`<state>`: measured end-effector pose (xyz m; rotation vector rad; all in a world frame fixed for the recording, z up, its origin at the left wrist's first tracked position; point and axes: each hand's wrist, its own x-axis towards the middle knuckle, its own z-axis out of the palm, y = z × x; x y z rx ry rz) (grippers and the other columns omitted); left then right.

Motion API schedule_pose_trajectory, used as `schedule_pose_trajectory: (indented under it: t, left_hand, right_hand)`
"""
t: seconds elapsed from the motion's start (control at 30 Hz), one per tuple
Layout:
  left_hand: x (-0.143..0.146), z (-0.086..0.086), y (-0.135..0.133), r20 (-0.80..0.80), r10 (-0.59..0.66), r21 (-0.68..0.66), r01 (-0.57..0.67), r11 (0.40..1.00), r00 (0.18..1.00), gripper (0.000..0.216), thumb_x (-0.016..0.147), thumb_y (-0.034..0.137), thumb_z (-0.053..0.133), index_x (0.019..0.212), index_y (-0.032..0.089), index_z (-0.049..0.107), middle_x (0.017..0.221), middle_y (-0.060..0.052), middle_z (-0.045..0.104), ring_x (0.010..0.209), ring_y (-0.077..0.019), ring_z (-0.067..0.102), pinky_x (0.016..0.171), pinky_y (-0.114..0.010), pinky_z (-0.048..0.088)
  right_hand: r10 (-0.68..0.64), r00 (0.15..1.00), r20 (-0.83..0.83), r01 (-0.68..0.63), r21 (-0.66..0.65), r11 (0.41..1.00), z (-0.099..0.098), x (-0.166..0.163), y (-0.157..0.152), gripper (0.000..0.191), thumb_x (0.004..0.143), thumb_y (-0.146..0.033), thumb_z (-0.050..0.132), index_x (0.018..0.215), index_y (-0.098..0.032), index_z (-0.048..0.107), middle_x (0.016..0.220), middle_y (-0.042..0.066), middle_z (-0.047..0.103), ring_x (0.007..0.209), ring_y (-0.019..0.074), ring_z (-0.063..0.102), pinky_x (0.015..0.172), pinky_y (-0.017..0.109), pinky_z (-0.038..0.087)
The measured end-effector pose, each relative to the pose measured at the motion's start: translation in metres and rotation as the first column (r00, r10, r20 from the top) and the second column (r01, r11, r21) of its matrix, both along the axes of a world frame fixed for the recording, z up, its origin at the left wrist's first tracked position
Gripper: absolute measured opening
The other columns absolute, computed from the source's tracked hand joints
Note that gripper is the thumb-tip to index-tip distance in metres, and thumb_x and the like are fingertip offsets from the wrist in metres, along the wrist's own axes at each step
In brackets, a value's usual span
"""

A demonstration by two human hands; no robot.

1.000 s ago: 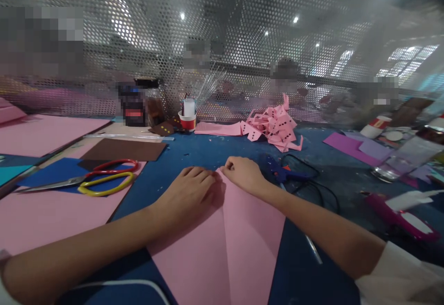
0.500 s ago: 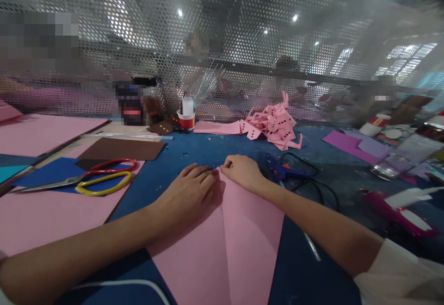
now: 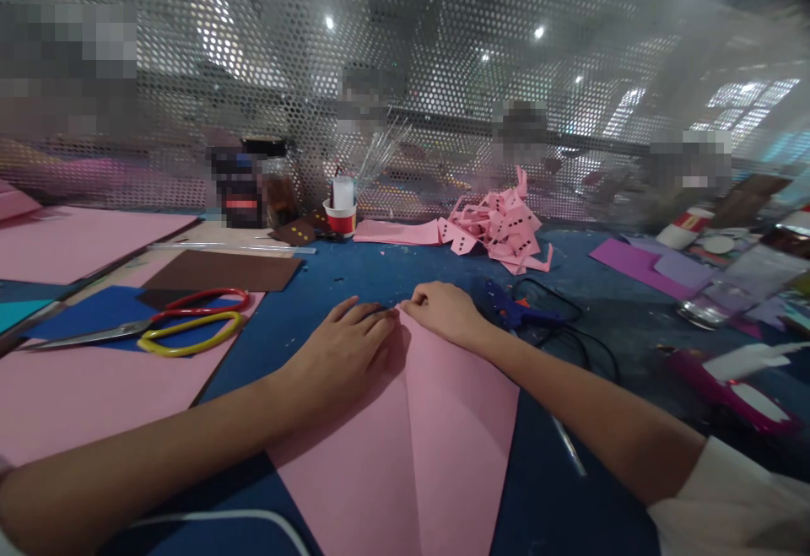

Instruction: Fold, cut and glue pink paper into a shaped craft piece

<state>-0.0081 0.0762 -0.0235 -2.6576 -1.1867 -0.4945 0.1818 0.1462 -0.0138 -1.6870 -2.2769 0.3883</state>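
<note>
Perforated metal screen (image 3: 436, 50), behind a blue worktable (image 3: 332, 273). Pink paper sheet (image 3: 459, 446): one, creased lengthwise, lying on the table before the person, narrowing to a point at its far end. Left hand (image 3: 351, 343): laid palm down over the sheet's left edge, fingers extended, close together. Right hand (image 3: 446, 313): curled at the far point; fingertips partly hidden, so a pinch cannot be told. Blue hot-glue gun (image 3: 503, 303): near the right wrist. Scissors (image 3: 147, 328), red and yellow handles: over blue card (image 3: 89, 310). Paper cup (image 3: 342, 223), red band; print too small to read. Dark pack (image 3: 239, 176), red label; lettering pixelated. Pink paper strips (image 3: 510, 231): heaped, bearing rows of dark spots.
</note>
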Motion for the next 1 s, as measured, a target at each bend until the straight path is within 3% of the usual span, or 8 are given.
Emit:
schedule_pose_trajectory:
  t: [0.57, 0.8, 1.0]
  left_hand:
    - [-0.0037, -0.0001, 0.0001, -0.082, 0.011, 0.020, -0.009, 1.000, 0.997, 0.033, 0.099, 0.022, 0.046, 0.126, 0.019, 0.064, 0.136, -0.007, 0.066, 0.128, -0.0285, 0.057, 0.114, -0.050, 0.032]
    - [-0.0066, -0.0050, 0.0028, -0.085, -0.009, 0.010, 0.010, 1.000, 0.996, 0.035, 0.099, 0.022, 0.046, 0.129, 0.019, 0.063, 0.137, -0.008, 0.065, 0.130, -0.0287, 0.056, 0.115, -0.053, 0.030]
    - [-0.0075, -0.0058, 0.0027, -0.087, -0.015, 0.016, 0.017, 1.000, 0.996, 0.034, 0.100, 0.024, 0.046, 0.129, 0.020, 0.063, 0.139, -0.008, 0.064, 0.130, -0.0285, 0.056, 0.115, -0.053, 0.030]
  right_hand:
    - [-0.015, 0.994, 0.113, 0.016, -0.007, 1.000, 0.0026, -0.0024, -0.0026, 0.025, 0.089, -0.041, 0.056, 0.084, -0.025, 0.074, 0.091, 0.003, 0.078, 0.087, 0.0211, 0.070, 0.069, 0.027, 0.044]
    - [0.030, 0.994, 0.101, -0.028, -0.017, 0.999, 0.0035, 0.0020, -0.0024, 0.036, 0.091, -0.052, 0.052, 0.080, -0.024, 0.073, 0.086, 0.003, 0.077, 0.083, 0.0206, 0.069, 0.064, 0.026, 0.041]
    - [0.026, 0.991, 0.135, -0.025, -0.011, 1.000, 0.0031, 0.0018, -0.0055, 0.036, 0.091, -0.050, 0.052, 0.077, -0.024, 0.072, 0.084, 0.003, 0.076, 0.079, 0.0196, 0.068, 0.061, 0.027, 0.038]
